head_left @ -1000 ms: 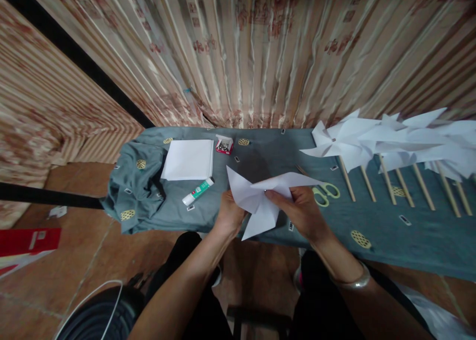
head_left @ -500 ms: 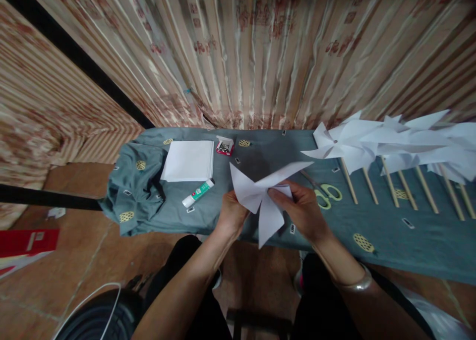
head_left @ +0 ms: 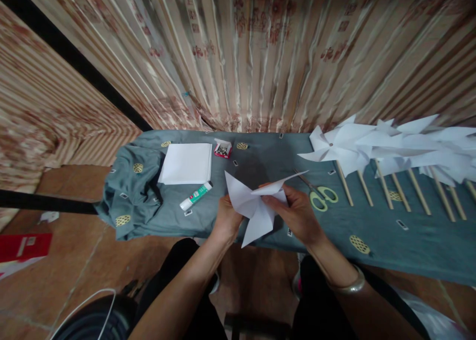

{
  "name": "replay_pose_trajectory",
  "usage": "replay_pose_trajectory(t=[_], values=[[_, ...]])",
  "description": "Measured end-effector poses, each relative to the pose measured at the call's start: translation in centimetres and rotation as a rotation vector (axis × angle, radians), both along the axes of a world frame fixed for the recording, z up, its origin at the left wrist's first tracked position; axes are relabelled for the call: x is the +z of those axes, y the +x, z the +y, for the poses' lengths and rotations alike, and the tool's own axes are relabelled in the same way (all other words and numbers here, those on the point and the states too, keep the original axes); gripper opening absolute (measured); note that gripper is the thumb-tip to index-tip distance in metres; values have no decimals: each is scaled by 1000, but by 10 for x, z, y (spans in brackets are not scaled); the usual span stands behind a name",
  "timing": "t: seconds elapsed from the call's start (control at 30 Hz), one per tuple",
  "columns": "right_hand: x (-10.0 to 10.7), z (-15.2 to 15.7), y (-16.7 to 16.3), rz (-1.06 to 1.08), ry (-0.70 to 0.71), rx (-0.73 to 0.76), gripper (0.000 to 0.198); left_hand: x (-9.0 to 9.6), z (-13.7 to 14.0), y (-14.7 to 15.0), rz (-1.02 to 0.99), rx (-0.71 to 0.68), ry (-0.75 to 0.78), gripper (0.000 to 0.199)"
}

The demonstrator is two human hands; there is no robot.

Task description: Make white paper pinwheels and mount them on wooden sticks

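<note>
A white paper pinwheel with pointed blades is held between my two hands above the table's near edge. My left hand is closed on its left side, with the fingertips hidden behind the paper. On the right side, my right hand pinches the paper, thumb in front near the middle and fingers behind a blade. Scissors with pale green handles lie just right of my right hand. To the left of my left hand rests a green and white glue stick.
A stack of white paper lies at the left of the cloth-covered table. Beside it stands a small red open box of metal pins. Several finished pinwheels on wooden sticks overlap at the right. A curtain hangs behind.
The pinwheel has turned slightly in my hands, its lower blade swinging left. My right thumb has shifted left across the paper. The whole view has moved a little.
</note>
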State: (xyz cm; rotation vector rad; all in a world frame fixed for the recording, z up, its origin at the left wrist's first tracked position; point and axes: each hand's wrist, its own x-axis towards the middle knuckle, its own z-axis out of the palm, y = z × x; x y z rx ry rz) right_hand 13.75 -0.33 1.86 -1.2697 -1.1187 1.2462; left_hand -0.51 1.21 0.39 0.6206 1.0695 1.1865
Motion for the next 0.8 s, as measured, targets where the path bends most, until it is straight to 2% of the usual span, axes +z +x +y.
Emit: replay_pose_trajectory(t=[0.37,0.8], values=[[-11,2,0,74,-9,-6,23,-5,-1,2,0,-18,-22,24],[-13,0,-1,-10,50,11,19,-8,1,-1,135,-5,32,20]])
